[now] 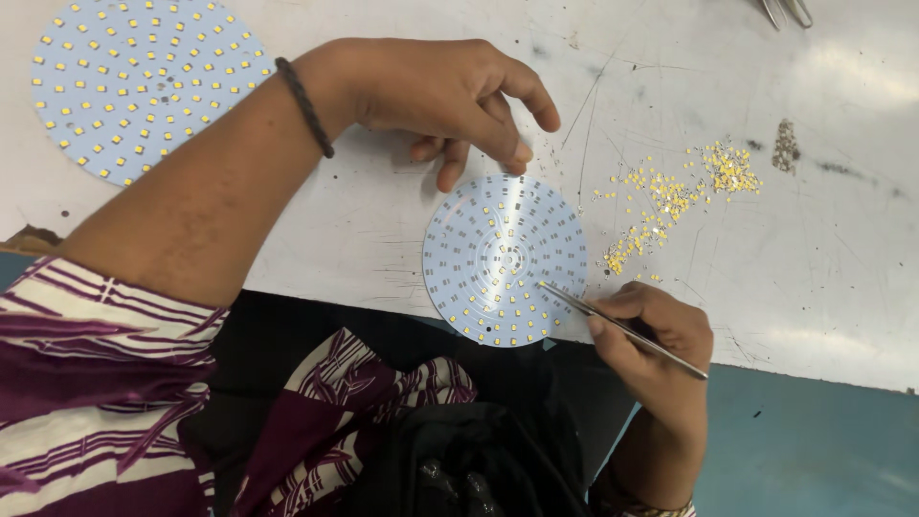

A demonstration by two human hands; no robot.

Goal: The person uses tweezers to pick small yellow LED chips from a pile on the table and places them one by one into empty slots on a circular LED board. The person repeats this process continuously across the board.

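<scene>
A round white circuit disc [504, 258], dotted with small yellow chips in rings, lies flat at the near edge of the white tabletop [383, 220], its lower rim just over that edge. The left hand [450, 96] hovers at the disc's far rim — index fingertip pressed down on the rim, thumb and other fingers curled loosely apart, clamped on nothing. A dark braided band [304, 105] circles that wrist. On the disc's near right side the right hand [656, 335] is closed in a pinch around thin metal tweezers [622, 327], whose tip touches the disc's surface beside the outer ring of chips; whether the tip carries a chip is too small to tell. Right of the disc, well apart from its rim, a loose scatter of yellow chips [670, 196] spreads across the tabletop. Far left of the disc, at the tabletop's back corner, lies a second, larger disc [144, 81] fully studded with chips. Near of the disc — the person's purple-and-white striped garment [86, 383].
</scene>
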